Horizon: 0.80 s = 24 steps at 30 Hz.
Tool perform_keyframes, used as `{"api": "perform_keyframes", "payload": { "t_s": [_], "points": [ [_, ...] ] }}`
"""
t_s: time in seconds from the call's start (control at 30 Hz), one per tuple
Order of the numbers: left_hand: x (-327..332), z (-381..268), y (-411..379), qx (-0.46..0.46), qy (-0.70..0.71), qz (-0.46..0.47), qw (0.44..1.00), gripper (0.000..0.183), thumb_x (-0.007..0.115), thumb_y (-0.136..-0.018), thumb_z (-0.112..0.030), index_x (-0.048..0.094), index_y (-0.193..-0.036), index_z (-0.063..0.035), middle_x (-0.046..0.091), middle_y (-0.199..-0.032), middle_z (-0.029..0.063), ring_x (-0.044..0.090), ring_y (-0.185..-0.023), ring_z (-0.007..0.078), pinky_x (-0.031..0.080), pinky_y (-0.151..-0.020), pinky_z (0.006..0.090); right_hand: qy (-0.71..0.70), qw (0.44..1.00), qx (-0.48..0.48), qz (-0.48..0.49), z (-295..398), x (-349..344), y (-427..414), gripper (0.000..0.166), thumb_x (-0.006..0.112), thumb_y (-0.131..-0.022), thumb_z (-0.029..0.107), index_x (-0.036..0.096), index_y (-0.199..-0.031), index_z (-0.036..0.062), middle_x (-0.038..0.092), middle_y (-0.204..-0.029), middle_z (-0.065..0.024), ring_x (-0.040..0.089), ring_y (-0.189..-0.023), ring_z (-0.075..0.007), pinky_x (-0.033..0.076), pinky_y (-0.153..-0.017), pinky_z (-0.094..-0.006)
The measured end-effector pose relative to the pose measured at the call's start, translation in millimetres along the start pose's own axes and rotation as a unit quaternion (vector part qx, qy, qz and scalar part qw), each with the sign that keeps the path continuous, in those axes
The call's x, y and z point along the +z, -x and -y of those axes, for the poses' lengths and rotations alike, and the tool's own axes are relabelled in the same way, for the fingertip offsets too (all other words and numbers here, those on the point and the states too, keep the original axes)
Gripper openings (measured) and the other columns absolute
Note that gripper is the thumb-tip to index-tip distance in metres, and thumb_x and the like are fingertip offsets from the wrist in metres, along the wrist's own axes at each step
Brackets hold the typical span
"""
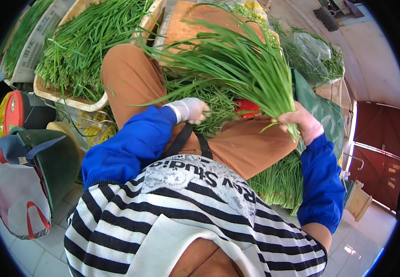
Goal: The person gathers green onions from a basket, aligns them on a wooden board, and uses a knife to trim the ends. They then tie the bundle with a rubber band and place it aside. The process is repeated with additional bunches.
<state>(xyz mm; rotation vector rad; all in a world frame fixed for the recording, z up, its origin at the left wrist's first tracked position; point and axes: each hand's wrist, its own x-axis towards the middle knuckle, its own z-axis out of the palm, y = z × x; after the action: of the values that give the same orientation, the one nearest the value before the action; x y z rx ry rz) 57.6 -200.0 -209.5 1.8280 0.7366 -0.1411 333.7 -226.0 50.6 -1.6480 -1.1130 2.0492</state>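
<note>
My right hand (pixel 298 119) grips a bunch of long green garlic chives (pixel 255 76) near its pale stem ends, above my right knee. The blades fan out up and to the left, over a wooden board (pixel 217 19) in front of me. My left hand (pixel 191 109), with a white covering around palm and wrist, is in front of my lap with curled fingers. Nothing plainly shows in it. Loose green trimmings (pixel 210 98) lie between my legs, just beyond that hand. Part of a red object (pixel 247 108) shows under the held bunch.
A pale plastic crate (pixel 72 102) heaped with chives stands ahead left, another crate (pixel 30 59) beyond it. Tied chive bunches (pixel 277 181) lie by my right leg. Greens under clear plastic (pixel 312 55) are ahead right. At left are a dark green container (pixel 56 169) and a bag (pixel 20 200).
</note>
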Motion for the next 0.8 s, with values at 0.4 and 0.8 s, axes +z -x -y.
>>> {"api": "perform_keyframes", "payload": {
  "t_s": [0.4,0.8],
  "points": [
    [-23.3,-105.5,13.3,0.124,-0.101,0.109,0.981,0.044,0.06,-0.084,-0.037,0.061,-0.118,-0.0086,0.065,-0.11,0.0118,0.061,-0.101,0.0273,0.047,-0.088,0.0339,0.406,0.889,0.04,-0.208,87.4,-35.2,87.4,0.038,0.07,-0.069,0.006,0.058,-0.104,-0.0007,0.065,-0.078,-0.0079,0.058,-0.055,-0.0115,0.048,-0.05,-0.0258],
    [-69.7,-175.1,-33.8,0.321,0.689,0.083,0.645,0.077,0.062,-0.08,-0.056,0.041,-0.134,-0.0056,0.051,-0.129,0.0108,0.05,-0.117,0.0231,0.045,-0.095,0.0399,-0.226,0.964,-0.135,-0.033,-11.5,11.4,10.9,0.039,0.066,-0.079,0.014,0.054,-0.113,-0.0007,0.062,-0.088,-0.0095,0.055,-0.061,-0.0117,0.047,-0.055,-0.0235]
  ]
}}
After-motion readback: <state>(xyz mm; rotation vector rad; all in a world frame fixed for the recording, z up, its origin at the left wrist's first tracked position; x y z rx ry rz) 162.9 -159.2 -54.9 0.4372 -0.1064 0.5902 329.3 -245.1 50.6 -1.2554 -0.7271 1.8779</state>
